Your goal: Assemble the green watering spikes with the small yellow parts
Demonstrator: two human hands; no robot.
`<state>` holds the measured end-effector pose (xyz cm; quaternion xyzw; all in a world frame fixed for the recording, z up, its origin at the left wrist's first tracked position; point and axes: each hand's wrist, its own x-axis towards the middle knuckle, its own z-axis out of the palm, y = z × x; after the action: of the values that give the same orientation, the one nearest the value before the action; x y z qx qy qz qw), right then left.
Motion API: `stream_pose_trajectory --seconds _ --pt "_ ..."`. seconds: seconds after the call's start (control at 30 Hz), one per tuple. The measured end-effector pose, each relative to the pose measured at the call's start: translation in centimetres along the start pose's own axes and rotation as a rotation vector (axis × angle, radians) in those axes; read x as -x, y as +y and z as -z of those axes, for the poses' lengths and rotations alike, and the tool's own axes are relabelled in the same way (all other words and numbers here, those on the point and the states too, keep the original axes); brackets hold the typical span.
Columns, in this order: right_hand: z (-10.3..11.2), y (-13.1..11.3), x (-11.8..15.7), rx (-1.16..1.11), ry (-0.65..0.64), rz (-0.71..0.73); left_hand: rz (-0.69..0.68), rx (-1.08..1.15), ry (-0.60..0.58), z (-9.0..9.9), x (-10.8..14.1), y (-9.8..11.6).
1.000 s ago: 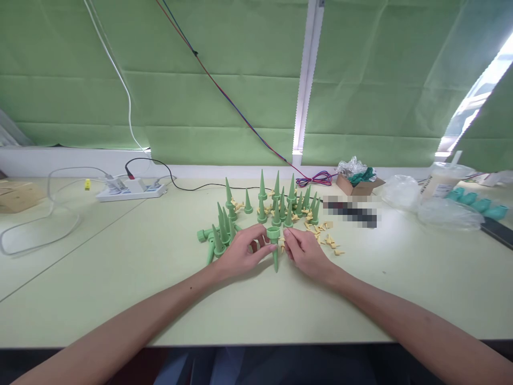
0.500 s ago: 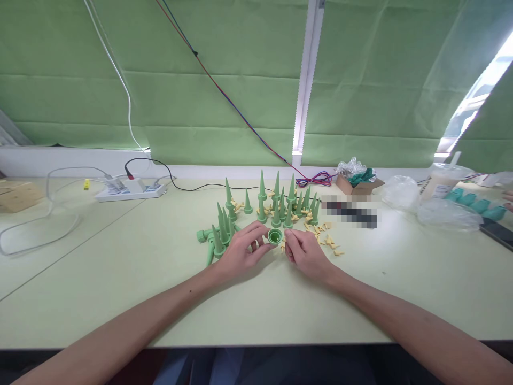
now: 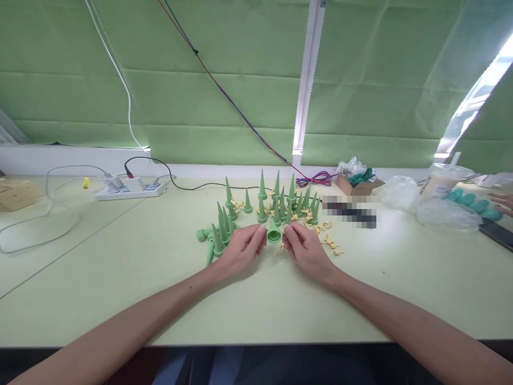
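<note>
A hollow green plastic cone [image 3: 274,236] is between my hands, its round opening turned towards me. My left hand [image 3: 245,247] is closed, with thumb and forefinger pinching the cone's left side. At the cone's right side my right hand [image 3: 305,249] is closed in a pinch. A pale sliver shows by its fingertips, too small to name. Just beyond stand several green cones [image 3: 262,186] on their bases, with small yellow valve-like pieces [image 3: 330,241] scattered among them and to the right. More green cones [image 3: 218,241] stand beside my left hand.
A white power strip [image 3: 130,190] with cables lies at the back left. Towards the right are a small cardboard box [image 3: 358,184], plastic bags [image 3: 449,215], a drink cup [image 3: 438,182], teal pieces [image 3: 476,203] and a phone [image 3: 497,233]. Another person's hand [image 3: 503,202] shows at the right edge.
My left fingers have gone from spread around the cone to a closed pinch at its side. The cone's opening has tipped lower, and my right fingertips have come closer to it.
</note>
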<state>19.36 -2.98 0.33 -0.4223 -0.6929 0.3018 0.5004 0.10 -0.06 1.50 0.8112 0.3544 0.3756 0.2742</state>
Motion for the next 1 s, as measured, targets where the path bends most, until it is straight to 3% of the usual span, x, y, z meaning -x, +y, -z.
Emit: stream_pose_trajectory --seconds 0.33,1.0 --pt "0.13 -0.09 -0.01 0.037 -0.075 -0.018 -0.001 -0.007 -0.135 0.34 0.09 0.06" --pt "-0.05 0.32 -0.16 0.17 -0.04 0.032 -0.138 -0.049 -0.119 0.23 0.03 -0.14"
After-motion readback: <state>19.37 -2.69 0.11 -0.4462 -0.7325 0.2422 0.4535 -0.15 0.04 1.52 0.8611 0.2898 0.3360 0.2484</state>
